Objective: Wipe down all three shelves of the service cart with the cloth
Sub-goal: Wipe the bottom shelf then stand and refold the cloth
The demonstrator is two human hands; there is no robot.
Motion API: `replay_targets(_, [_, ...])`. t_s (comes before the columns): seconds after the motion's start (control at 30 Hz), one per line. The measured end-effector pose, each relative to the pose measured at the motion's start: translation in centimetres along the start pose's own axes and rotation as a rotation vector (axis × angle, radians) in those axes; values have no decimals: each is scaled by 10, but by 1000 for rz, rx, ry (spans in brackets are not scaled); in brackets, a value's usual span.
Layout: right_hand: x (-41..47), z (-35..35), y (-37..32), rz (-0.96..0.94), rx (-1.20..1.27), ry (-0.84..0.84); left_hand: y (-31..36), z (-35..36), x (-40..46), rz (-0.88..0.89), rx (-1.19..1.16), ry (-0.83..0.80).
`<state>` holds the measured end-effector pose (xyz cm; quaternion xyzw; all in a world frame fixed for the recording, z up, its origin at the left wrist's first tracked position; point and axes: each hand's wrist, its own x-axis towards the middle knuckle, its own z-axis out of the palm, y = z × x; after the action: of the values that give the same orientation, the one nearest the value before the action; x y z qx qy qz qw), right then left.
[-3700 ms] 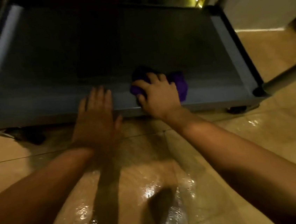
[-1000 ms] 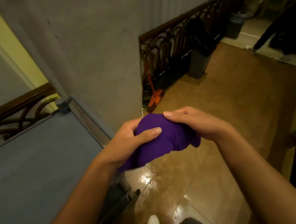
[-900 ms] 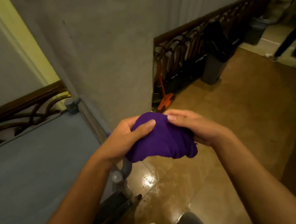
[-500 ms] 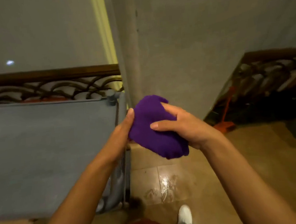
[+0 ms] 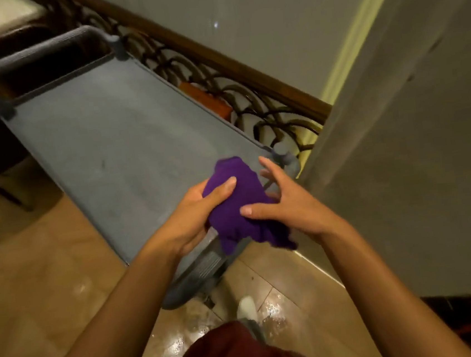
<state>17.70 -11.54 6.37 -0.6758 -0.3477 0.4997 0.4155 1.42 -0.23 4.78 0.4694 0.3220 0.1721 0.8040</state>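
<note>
The grey service cart's top shelf (image 5: 102, 140) stretches from the upper left down to the centre, bare and dull. Its lower shelves are hidden beneath it. A bunched purple cloth (image 5: 240, 207) hangs in the air over the cart's near right corner. My left hand (image 5: 200, 211) grips the cloth from the left, thumb on top. My right hand (image 5: 286, 202) holds the cloth's right side with thumb and lower fingers, its other fingers spread.
A grey pillar (image 5: 401, 161) stands close on the right. A wood-topped iron railing (image 5: 217, 72) runs behind the cart, with something orange (image 5: 205, 100) behind it. The cart handle (image 5: 37, 50) is at the far end. Wet glossy floor tiles (image 5: 50, 285) lie below.
The view has swung left, so the cart's top shelf now fills the middle. Both hands have kept hold of the cloth and brought it over the cart's near corner; right fingers have spread.
</note>
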Motion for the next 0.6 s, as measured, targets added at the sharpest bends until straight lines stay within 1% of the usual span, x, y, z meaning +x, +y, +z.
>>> replay_targets(0.07, [15, -8, 2, -14, 57, -175, -1, -4, 9, -110, -22, -75])
replay_targets(0.1, [21, -12, 3, -11, 60, -237, -1, -5, 13, -134, -34, -77])
replay_targets(0.13, [25, -15, 2, -11, 53, -266, -3, -7, 15, -151, -37, -61])
replay_targets(0.2, [37, -19, 7, -16, 18, -239, -5, -8, 19, -142, 47, 15])
replay_targets(0.27, [53, -23, 17, -25, -82, -166, -12, -9, 26, -54, 199, 207])
replay_targets(0.33, [70, -23, 26, -82, -294, -63, -21, -11, 38, 4, 289, 442])
replay_targets(0.37, [80, -21, 31, -120, -411, -37, -25, -11, 41, 3, 298, 523])
replay_targets(0.4, [87, -20, 32, -155, -528, -21, -31, -13, 47, -15, 307, 567])
replay_targets(0.47, [96, -15, 33, -199, -830, -12, -42, -11, 54, -93, 365, 555])
replay_targets(0.53, [102, -12, 34, -248, -1218, 3, -54, -4, 57, -223, 525, 534])
replay_targets(0.57, [105, -14, 33, -285, -1321, 9, -59, 2, 55, -255, 634, 557])
replay_targets(0.6, [108, -15, 33, -321, -1322, 16, -62, 5, 54, -236, 705, 549])
